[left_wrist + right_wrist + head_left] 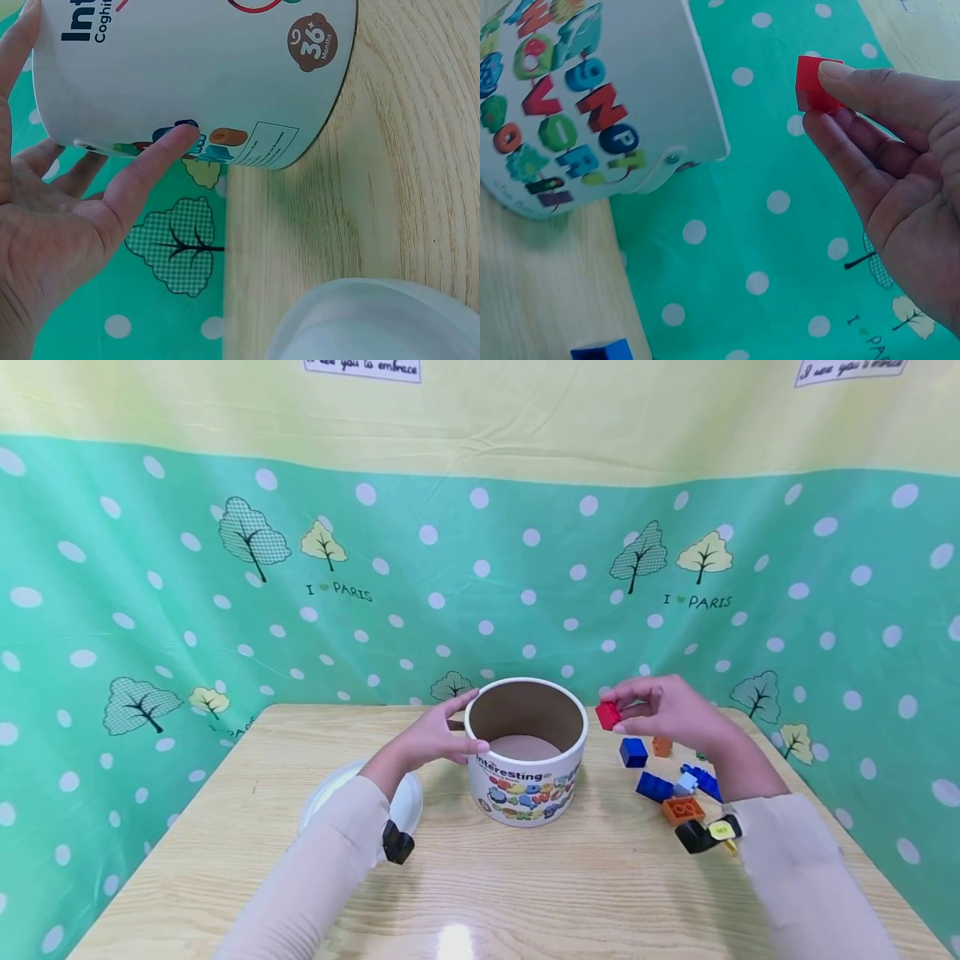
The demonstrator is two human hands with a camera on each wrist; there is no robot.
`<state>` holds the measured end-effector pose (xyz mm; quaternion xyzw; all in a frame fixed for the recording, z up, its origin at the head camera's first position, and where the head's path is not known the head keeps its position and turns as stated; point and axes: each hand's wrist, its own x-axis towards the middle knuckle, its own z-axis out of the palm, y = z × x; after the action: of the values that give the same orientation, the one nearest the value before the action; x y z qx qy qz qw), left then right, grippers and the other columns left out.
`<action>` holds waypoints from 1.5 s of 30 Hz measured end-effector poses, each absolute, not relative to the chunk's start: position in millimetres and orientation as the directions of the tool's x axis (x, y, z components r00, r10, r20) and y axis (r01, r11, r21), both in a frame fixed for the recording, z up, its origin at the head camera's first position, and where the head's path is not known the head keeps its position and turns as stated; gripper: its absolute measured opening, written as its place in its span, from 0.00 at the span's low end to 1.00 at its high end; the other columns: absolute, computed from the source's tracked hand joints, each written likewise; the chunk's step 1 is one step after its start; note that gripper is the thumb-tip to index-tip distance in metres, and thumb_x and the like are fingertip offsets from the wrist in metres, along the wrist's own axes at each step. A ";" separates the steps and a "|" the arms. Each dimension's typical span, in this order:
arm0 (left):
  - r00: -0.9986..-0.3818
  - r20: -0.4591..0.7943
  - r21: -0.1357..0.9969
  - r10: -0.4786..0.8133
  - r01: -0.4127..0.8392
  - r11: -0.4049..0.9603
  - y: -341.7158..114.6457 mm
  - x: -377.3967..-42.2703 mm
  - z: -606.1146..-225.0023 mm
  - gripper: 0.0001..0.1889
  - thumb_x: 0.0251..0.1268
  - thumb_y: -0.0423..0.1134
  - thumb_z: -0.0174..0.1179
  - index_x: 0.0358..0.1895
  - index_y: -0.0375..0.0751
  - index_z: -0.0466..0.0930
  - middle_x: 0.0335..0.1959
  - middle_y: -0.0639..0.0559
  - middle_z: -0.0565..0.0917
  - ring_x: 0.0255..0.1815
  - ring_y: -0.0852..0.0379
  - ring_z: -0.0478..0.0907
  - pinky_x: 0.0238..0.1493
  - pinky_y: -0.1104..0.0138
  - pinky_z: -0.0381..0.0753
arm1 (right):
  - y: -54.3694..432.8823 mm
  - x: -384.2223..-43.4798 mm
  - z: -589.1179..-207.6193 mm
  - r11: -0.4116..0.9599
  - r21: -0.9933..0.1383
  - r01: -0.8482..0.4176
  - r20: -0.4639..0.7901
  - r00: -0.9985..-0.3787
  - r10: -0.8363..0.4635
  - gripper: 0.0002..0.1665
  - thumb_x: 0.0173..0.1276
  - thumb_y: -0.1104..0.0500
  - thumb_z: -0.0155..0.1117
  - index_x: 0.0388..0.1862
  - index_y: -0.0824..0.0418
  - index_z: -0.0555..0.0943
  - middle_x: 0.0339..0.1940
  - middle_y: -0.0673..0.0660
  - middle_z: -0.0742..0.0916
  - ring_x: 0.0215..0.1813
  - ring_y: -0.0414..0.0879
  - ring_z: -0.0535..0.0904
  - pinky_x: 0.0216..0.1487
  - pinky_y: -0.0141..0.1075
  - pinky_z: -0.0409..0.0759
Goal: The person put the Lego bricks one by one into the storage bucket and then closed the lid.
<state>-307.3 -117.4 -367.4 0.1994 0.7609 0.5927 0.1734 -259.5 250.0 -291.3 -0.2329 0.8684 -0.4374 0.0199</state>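
Note:
A white bucket [525, 793] printed with colourful letters stands upright on the table, its top uncovered. At its left side my left hand [431, 735] touches it near the rim with spread, mostly straight fingers; the left wrist view shows one finger [154, 165] laid along the printed wall. To the right of the rim, my right hand [663, 710] pinches a small red toy brick [608, 716] between thumb and fingers. The right wrist view shows the red brick [815, 82] held up, apart from the bucket. The brick's underside is partly hidden by the fingers.
Below the right hand lie several loose bricks: a blue one [633, 752], an orange one [682, 811] and a light blue one [686, 784] among them. A white round lid or dish [408, 806] lies left of the bucket, partly under the left forearm. A green dotted curtain [480, 610] hangs behind.

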 end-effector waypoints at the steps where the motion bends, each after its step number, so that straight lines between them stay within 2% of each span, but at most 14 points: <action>1: -0.860 -0.026 0.971 0.509 0.100 0.218 -117.5 -307.2 -367.1 0.53 0.51 0.41 0.75 0.78 0.54 0.50 0.76 0.41 0.54 0.69 0.31 0.61 0.45 0.49 0.84 | 248.2 -261.1 -289.7 0.509 -0.764 -0.396 0.178 -0.888 -0.424 0.25 0.59 0.65 0.73 0.57 0.65 0.81 0.51 0.62 0.84 0.48 0.54 0.84 0.46 0.36 0.85; 8: -0.860 -0.024 0.971 0.510 0.101 0.216 -117.8 -306.7 -367.3 0.52 0.52 0.41 0.75 0.78 0.54 0.50 0.76 0.42 0.54 0.69 0.32 0.62 0.46 0.49 0.84 | 235.0 -270.8 -281.1 0.527 -0.746 -0.407 0.186 -0.887 -0.423 0.24 0.58 0.61 0.75 0.55 0.62 0.82 0.46 0.59 0.85 0.47 0.53 0.82 0.43 0.38 0.85; 11: -0.859 -0.023 0.971 0.512 0.102 0.215 -117.6 -306.5 -367.5 0.52 0.52 0.41 0.75 0.78 0.54 0.50 0.76 0.42 0.55 0.69 0.32 0.62 0.46 0.49 0.84 | 229.6 -276.0 -278.7 0.528 -0.750 -0.399 0.174 -0.889 -0.425 0.24 0.58 0.61 0.75 0.55 0.61 0.83 0.46 0.58 0.86 0.47 0.52 0.83 0.44 0.38 0.85; 20: -0.862 -0.026 0.970 0.507 0.100 0.221 -117.2 -305.8 -368.3 0.53 0.51 0.41 0.75 0.78 0.54 0.50 0.76 0.42 0.55 0.69 0.32 0.62 0.44 0.50 0.84 | 213.1 -292.6 -271.9 0.512 -0.764 -0.393 0.133 -0.872 -0.470 0.26 0.57 0.66 0.75 0.56 0.65 0.82 0.47 0.61 0.87 0.47 0.53 0.85 0.48 0.40 0.84; 28: -0.861 -0.026 0.972 0.508 0.098 0.215 -118.0 -306.8 -368.3 0.53 0.51 0.40 0.75 0.78 0.54 0.49 0.77 0.41 0.53 0.70 0.31 0.61 0.45 0.48 0.84 | 199.8 -306.3 -267.4 0.569 -0.726 -0.386 0.080 -0.869 -0.488 0.23 0.57 0.65 0.75 0.53 0.64 0.83 0.45 0.59 0.87 0.45 0.51 0.85 0.47 0.41 0.85; 38: -0.862 -0.027 0.972 0.506 0.095 0.214 -118.6 -307.3 -367.3 0.51 0.52 0.40 0.74 0.78 0.56 0.51 0.76 0.42 0.55 0.69 0.32 0.62 0.46 0.49 0.84 | 185.3 -325.2 -271.8 0.613 -0.706 -0.353 0.047 -0.888 -0.457 0.23 0.58 0.62 0.75 0.54 0.61 0.83 0.45 0.55 0.87 0.48 0.51 0.82 0.50 0.42 0.83; 45: -0.861 -0.027 0.970 0.508 0.100 0.221 -117.9 -307.5 -367.6 0.51 0.53 0.39 0.74 0.78 0.55 0.51 0.76 0.41 0.55 0.69 0.32 0.62 0.45 0.49 0.84 | 174.2 -333.9 -273.3 0.603 -0.698 -0.387 0.042 -0.863 -0.504 0.23 0.58 0.67 0.73 0.54 0.64 0.82 0.44 0.57 0.87 0.47 0.51 0.82 0.49 0.42 0.83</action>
<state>-307.5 -117.9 -367.6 0.1993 0.7620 0.5915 0.1726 -333.9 174.2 -273.3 -0.2497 0.8917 -0.3690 0.0795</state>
